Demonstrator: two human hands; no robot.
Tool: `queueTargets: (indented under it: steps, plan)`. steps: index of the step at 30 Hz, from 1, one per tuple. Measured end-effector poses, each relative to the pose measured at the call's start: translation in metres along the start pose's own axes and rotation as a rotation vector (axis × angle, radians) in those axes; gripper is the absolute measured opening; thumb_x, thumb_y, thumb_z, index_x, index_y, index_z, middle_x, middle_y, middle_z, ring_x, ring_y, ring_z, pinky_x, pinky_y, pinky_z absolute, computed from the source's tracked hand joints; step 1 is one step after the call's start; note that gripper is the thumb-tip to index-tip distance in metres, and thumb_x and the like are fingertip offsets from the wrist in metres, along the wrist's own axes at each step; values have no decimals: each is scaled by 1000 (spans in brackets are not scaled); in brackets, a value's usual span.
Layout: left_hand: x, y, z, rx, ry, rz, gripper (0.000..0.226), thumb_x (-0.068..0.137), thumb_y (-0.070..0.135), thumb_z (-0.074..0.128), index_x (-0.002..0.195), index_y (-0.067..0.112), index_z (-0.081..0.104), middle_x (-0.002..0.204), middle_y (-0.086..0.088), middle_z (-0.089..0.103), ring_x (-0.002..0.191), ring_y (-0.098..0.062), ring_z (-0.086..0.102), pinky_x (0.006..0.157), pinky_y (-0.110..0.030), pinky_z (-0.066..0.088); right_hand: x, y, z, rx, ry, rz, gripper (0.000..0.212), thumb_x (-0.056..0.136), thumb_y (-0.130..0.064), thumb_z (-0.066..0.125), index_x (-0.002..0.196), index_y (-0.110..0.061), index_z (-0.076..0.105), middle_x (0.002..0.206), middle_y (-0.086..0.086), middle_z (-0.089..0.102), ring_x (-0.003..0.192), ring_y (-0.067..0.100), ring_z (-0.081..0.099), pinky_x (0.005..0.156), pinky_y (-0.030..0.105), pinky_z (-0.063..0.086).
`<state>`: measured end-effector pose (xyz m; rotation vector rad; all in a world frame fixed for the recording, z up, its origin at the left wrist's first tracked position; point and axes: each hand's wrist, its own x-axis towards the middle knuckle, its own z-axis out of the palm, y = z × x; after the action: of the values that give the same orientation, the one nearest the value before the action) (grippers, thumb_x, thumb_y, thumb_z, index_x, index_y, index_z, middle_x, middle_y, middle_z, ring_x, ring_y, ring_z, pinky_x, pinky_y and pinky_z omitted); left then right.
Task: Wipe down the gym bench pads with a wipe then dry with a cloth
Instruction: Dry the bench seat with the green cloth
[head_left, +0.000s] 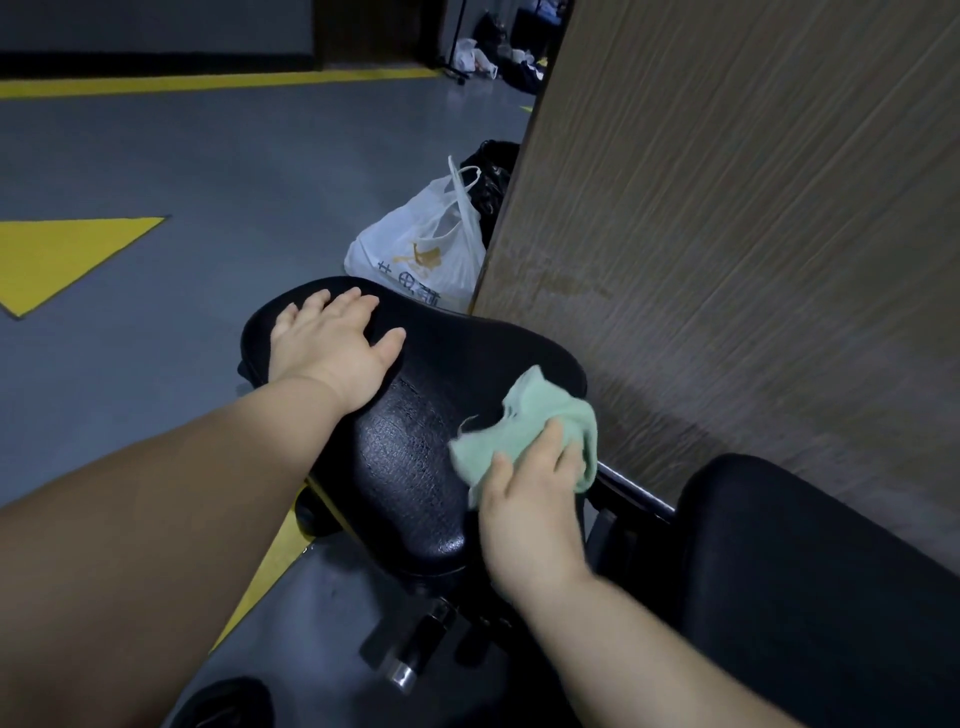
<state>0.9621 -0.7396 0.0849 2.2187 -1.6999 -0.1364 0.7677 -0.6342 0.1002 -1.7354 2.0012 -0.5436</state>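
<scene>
Two hands on seat pad (410, 457) | left hand (332, 343) spread flat at 11 o'clock, I reckon steadying it | right hand (530, 514) gripping cloth (524, 415) at pad's 3 o'clock edge, drying | back pad (831, 571) at 4 o'clock, untouched

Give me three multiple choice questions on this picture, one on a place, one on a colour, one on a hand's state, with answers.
1. Where does the white plastic bag lie? A. on the floor beyond the seat pad, beside the wooden panel B. on the seat pad C. on a hook
2. What colour is the cloth? A. red B. black C. pale green
3. How does the left hand lie? A. clenched in the air B. flat on the seat pad C. round a bottle
Answers: 1 A, it sits on the floor past the pad. 2 C, the right hand holds it, green on black. 3 B, its fingers lie straight.
</scene>
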Motion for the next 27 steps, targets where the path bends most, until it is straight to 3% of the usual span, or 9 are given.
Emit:
queueTargets:
  steps: [3, 6, 9, 13, 16, 19, 23, 27]
  plan:
    - [0, 0, 0, 4, -2, 3, 62, 95, 62, 29, 149, 33, 32, 159, 13, 22, 148, -15, 13, 120, -39, 7, -42, -1, 6, -20, -111, -88, 70, 101, -31, 29, 149, -9, -18, 153, 20, -24, 146, 30, -8, 117, 27, 2]
    - [0, -1, 0, 7, -3, 4, 62, 95, 63, 28, 150, 33, 31, 160, 13, 22, 148, -15, 13, 120, -40, 6, -44, 0, 6, -22, -136, -82, 71, 101, -35, 27, 148, -10, -21, 152, 19, -28, 146, 30, -12, 119, 30, 3]
    - [-1, -1, -1, 7, -10, 6, 62, 95, 63, 28, 150, 33, 31, 160, 13, 21, 148, -15, 12, 120, -40, 6, -13, -2, 3, 41, -63, 1, 69, 101, -33, 32, 151, -8, -9, 155, 21, -16, 146, 32, -4, 119, 37, 10]
    - [-2, 0, -1, 8, -11, 9, 62, 96, 62, 28, 150, 33, 30, 160, 12, 21, 148, -15, 12, 120, -40, 6, 51, 5, -6, 131, 86, 76, 63, 99, -30, 39, 149, -3, 12, 151, 26, 17, 136, 37, 25, 111, 39, 23]
    - [-1, 0, -1, 8, -9, 4, 61, 96, 62, 29, 150, 33, 31, 160, 13, 21, 148, -15, 12, 120, -39, 6, 98, 14, -20, 158, 43, 149, 56, 99, -32, 37, 145, -6, 21, 144, 24, 31, 124, 40, 41, 99, 40, 35]
    - [-1, 0, 0, 8, -1, 0, 61, 96, 62, 30, 149, 34, 31, 160, 13, 22, 148, -15, 13, 119, -39, 6, 128, 22, -30, 220, -20, 160, 50, 99, -32, 36, 143, -11, 28, 137, 19, 42, 117, 35, 47, 87, 32, 35]
    - [0, 0, 0, 2, -5, 4, 60, 96, 62, 31, 149, 33, 32, 159, 13, 22, 148, -15, 13, 119, -39, 6, 114, 26, -23, 227, 36, 75, 54, 95, -31, 35, 144, -9, 29, 142, 18, 37, 116, 31, 45, 95, 34, 38]
    - [-3, 0, -2, -20, -8, 17, 58, 97, 58, 33, 149, 31, 34, 160, 10, 23, 149, -16, 11, 120, -41, 4, 31, 26, -3, 121, 87, -129, 57, 96, -34, 34, 148, -9, 28, 155, 15, 19, 140, 30, 21, 114, 37, 22]
